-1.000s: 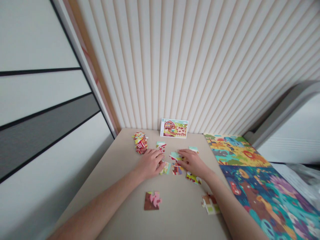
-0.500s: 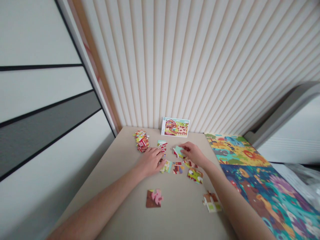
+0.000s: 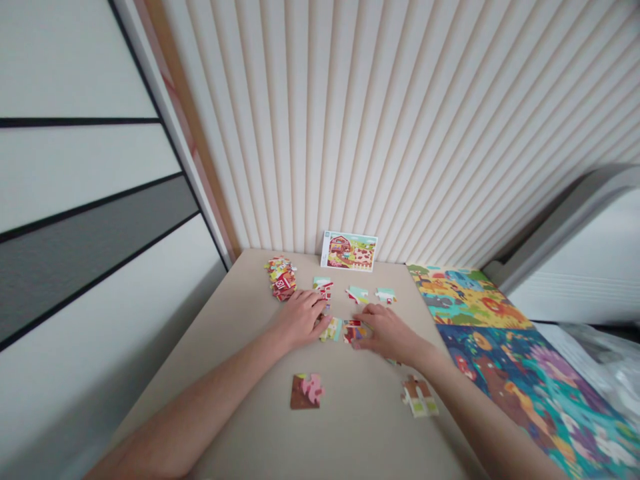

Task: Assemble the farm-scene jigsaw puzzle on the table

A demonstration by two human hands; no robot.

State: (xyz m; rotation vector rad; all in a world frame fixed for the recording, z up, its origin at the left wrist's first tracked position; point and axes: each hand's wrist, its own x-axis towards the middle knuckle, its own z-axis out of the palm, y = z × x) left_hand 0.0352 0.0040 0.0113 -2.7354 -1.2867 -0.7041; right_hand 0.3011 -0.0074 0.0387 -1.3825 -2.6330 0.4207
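My left hand lies over the middle-left of the table, fingers stretched out and thumb apart. Its fingertips touch a red barn puzzle piece, and the thumb is beside a pale green piece. My right hand has its thumb and fingers at opposite edges of a purple-and-red puzzle piece, flat on the table. Beyond it are two sky-blue pieces, a left one and a right one. The right hand mostly hides other pieces beneath it.
A pile of puzzle pieces sits at the back left. A farm picture card leans on the pleated wall. Nearer me are a pink-and-brown piece and a brown-and-white piece. Finished puzzles lie along the right.
My right hand has let go of the sky-blue piece at the back and come nearer, onto the purple-and-red piece. Another sky-blue piece now shows at the back right. My left hand stays about put.
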